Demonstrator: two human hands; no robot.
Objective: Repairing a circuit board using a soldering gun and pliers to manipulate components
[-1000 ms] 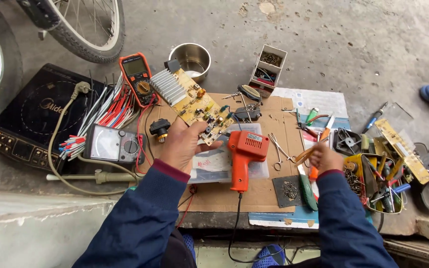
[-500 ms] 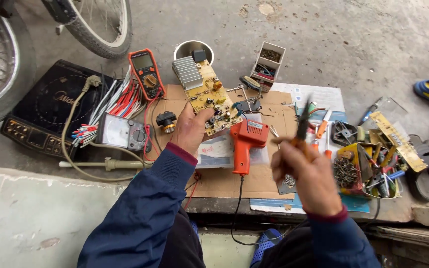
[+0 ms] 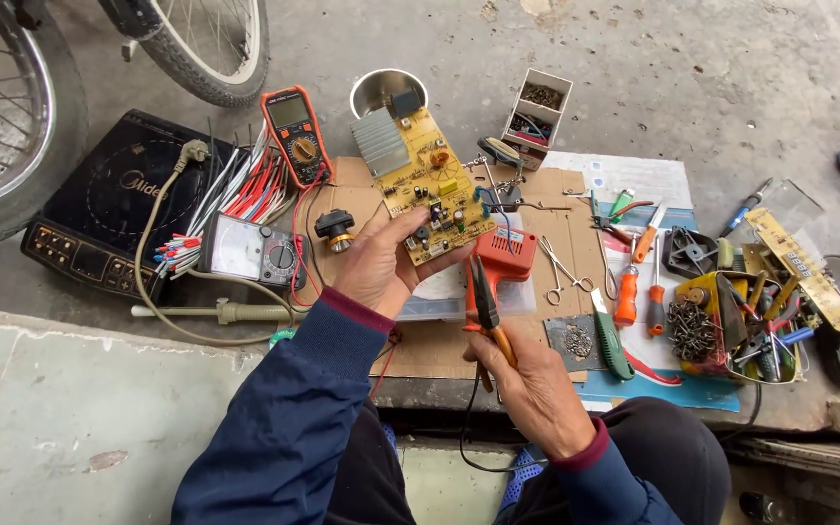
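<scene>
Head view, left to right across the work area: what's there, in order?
Black induction cooker → analog meter → left hand holding the yellow circuit board → right hand holding pliers → orange-handled screwdrivers → tray of tools.

Circuit board [image 3: 424, 178] in left hand [image 3: 378, 263], pliers [image 3: 486, 309] in right hand [image 3: 529, 382]

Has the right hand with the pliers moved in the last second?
Yes. The right hand brought the pliers leftward, from the tool pile to beside the red soldering gun.
</scene>
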